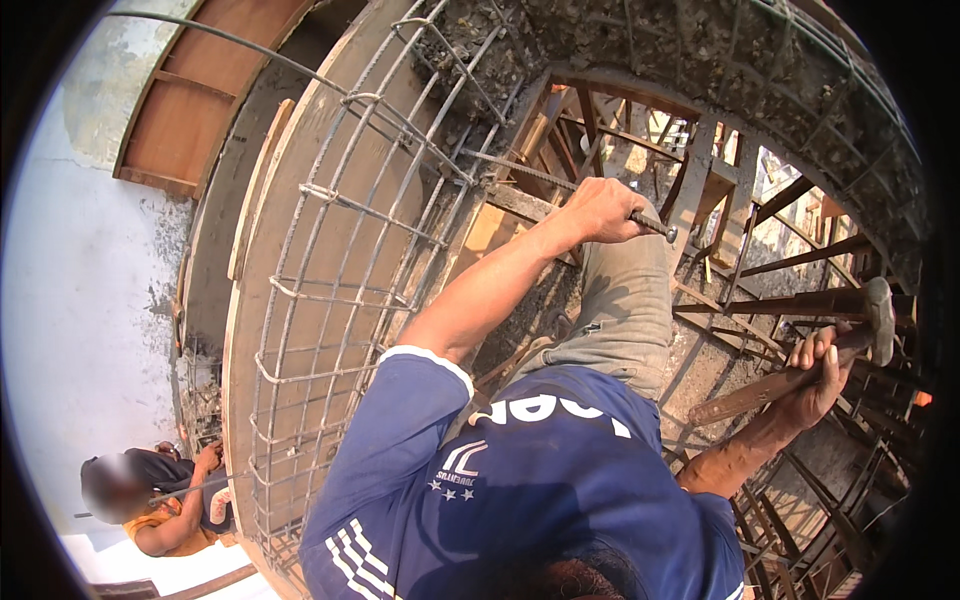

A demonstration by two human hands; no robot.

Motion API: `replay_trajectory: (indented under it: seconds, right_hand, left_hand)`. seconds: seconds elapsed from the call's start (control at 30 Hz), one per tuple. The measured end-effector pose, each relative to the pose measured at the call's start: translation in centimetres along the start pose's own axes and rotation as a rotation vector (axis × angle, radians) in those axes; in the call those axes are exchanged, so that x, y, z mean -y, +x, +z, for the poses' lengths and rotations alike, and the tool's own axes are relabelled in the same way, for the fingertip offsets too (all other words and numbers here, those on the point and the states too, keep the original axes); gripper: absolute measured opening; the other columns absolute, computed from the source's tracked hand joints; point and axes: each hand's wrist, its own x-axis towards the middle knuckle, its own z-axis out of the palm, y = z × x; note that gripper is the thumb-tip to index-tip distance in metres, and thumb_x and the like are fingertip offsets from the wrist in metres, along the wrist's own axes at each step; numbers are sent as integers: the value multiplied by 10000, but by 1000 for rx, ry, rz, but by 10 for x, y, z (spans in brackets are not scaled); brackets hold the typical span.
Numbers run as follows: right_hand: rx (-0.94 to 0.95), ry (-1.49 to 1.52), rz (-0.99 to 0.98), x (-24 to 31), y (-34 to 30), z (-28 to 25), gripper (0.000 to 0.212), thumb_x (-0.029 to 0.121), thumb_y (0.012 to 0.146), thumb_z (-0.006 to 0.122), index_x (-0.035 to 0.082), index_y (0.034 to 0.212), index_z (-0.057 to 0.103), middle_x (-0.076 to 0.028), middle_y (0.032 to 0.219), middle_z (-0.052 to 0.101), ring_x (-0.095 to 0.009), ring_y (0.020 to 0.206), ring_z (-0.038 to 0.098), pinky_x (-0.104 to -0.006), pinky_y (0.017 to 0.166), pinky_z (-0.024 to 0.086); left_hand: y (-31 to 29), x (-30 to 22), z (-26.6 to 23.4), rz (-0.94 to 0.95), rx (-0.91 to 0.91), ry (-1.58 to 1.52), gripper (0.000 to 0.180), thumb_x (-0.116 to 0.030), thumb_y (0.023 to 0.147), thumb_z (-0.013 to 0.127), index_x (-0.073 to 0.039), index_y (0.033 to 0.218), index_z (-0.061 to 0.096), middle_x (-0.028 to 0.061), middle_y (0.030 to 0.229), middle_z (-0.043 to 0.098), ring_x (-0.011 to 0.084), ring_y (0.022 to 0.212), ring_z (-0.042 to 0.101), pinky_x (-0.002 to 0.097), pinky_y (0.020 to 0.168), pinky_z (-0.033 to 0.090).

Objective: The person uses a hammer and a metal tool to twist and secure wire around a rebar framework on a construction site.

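Observation:
My left hand (604, 210) is wrapped round a long steel chisel (653, 224). Its flared end sticks out to the right of my fist. On the other side the ribbed shaft runs left toward the rebar cage (320, 192) and rough concrete (462, 75); where exactly its tip rests I cannot make out. Off to the right, my right hand (818, 378) grips a hammer (880, 322) close under its metal head. The hammer's wooden handle points back down and left. Hammer and chisel are well apart.
A formwork panel (262, 330) stands behind the cage on the left. Timber props (800, 305) and boards fill the opening below right. Beyond the panel, at lower left, another person (180, 510) sits beside a pale wall (85, 300). Thin rebar crosses overhead.

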Motion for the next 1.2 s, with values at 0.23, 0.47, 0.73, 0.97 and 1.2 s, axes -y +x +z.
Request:
replay_trajectory:
  seconds: [0.23, 0.47, 0.73, 0.97, 1.2]
  right_hand:
    - [-80, 185, -426, 8, 5, 30, 69, 114, 1027, 478, 79, 1086, 487, -27, 759, 454, -140, 627, 480, -326, 605, 474]
    - [387, -549, 405, -130, -25, 55, 200, 34, 918, 605, 39, 1083, 493, -11, 706, 534, -95, 473, 512, -272, 417, 420]
    - [230, -77, -424, 20, 12, 50, 247, 28, 977, 512, 21, 1222, 479, -82, 769, 468, -158, 602, 485, -344, 584, 483]
    - [190, -133, -217, -75, -24, 104, 148, 25, 951, 558, 44, 1084, 497, -73, 776, 535, -169, 628, 524, -376, 614, 506]
    - [408, -596, 300, -138, -23, 58, 188, 15, 860, 588, 19, 1030, 508, -19, 666, 519, -111, 495, 512, -287, 458, 429]
  left_hand:
    - [18, 15, 6, -65, -110, 186, 237, -291, 798, 649, -91, 671, 660, 137, 687, 655, 365, 707, 665, 463, 608, 520]
    - [8, 19, -11, 8, -277, 116, 443, -376, 906, 664, -82, 579, 604, 142, 602, 603, 358, 592, 623, 447, 512, 448]
    - [-1, 15, -31, 8, -359, 46, 485, -328, 918, 669, -38, 549, 542, 156, 550, 539, 352, 506, 540, 428, 462, 372]
    - [-2, 25, -42, -70, -289, 116, 231, -266, 736, 709, -69, 651, 624, 147, 673, 628, 364, 663, 639, 439, 543, 477]
    - [-40, 4, -38, -3, -472, -24, 520, -319, 902, 711, -11, 569, 457, 124, 543, 443, 285, 489, 437, 408, 481, 332]
